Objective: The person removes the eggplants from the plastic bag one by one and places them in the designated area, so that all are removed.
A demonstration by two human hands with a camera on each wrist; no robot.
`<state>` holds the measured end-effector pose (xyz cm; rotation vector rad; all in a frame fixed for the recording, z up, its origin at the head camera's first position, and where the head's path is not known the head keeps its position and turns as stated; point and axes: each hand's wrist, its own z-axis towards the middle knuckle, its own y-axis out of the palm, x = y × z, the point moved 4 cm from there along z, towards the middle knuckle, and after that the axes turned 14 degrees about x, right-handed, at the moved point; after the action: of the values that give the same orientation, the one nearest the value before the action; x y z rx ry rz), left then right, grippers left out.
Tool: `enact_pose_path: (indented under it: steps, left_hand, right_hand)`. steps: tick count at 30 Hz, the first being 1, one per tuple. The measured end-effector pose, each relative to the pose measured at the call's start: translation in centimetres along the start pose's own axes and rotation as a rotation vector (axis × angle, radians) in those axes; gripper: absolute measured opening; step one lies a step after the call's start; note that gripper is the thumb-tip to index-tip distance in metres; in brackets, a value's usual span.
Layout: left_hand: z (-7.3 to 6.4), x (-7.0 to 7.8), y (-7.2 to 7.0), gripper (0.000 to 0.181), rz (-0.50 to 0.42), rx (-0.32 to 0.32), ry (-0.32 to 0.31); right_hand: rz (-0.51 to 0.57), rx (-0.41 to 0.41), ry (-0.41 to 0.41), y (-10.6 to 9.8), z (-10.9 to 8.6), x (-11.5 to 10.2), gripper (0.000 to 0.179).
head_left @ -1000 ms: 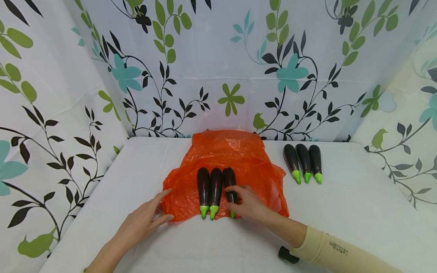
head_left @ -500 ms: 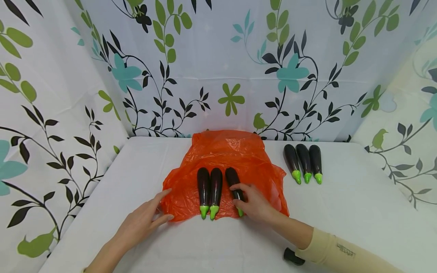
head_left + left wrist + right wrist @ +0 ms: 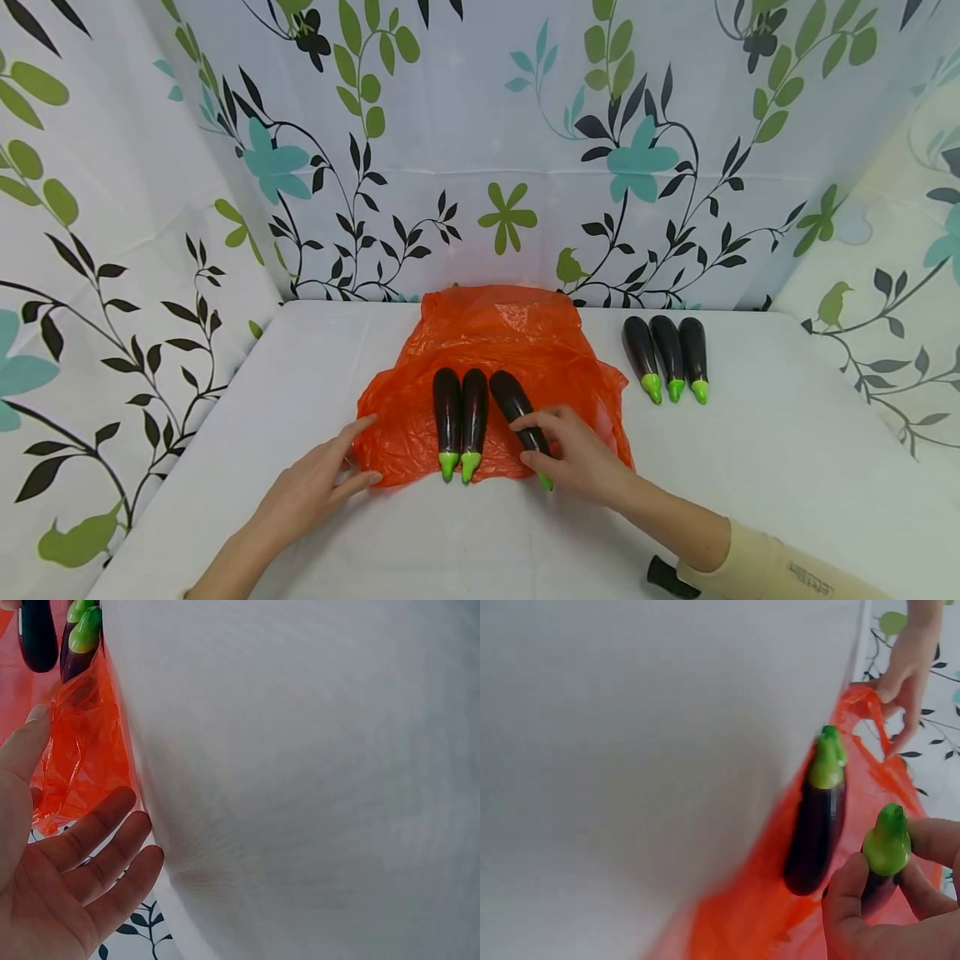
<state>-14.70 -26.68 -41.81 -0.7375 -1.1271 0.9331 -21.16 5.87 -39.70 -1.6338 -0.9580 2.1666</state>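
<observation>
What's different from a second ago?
The right hand moved right, holding an eggplant; its green end swung right and a bit closer to the person, so it slants. Nothing was let go. The left hand, the two other eggplants on the orange bag and the three eggplants farther right stayed put.

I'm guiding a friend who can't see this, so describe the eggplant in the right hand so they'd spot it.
On the white table, find the orange-red bag. Over its near half, the rightmost eggplant of three is gripped by the right hand. Its slant sets it apart: its green stem end angles rightward, while the other two eggplants lie nearly parallel.
</observation>
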Motion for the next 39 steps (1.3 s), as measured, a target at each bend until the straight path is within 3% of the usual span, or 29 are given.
enact_pose_path:
  steps: [5,11,16,20,27,32,39]
  left_hand:
    - [0.0,0.0,0.0,0.075,0.000,-0.006,-0.011]
    - [0.1,0.0,0.0,0.075,0.001,-0.009,-0.019]
    - [0.0,0.0,0.0,0.075,-0.002,-0.007,-0.014]
    - [0.0,0.0,0.0,0.075,-0.009,0.001,-0.001]
    - [-0.1,0.0,-0.1,0.074,-0.008,0.002,0.001]
    - [0.0,0.0,-0.1,0.074,-0.005,0.001,-0.002]
    - [0.0,-0.1,0.1,0.074,-0.008,-0.001,0.002]
  right_hand:
    - [0.015,-0.065,-0.092,-1.4,-1.3,-1.6,0.032]
    - [0.027,-0.123,-0.144,-3.0,-2.9,-3.1,0.034]
    - [-0.023,-0.123,-0.215,-4.5,-4.0,-4.2,0.034]
    - [-0.039,-0.058,-0.276,-6.3,-4.3,-4.7,0.036]
    - [-0.042,0.152,-0.358,-10.4,-2.9,-4.1,0.037]
    - [-0.037,0.259,-0.308,-13.2,-1.3,-2.4,0.037]
    - [-0.046,0.289,-0.046,-16.2,1.2,1.7,0.045]
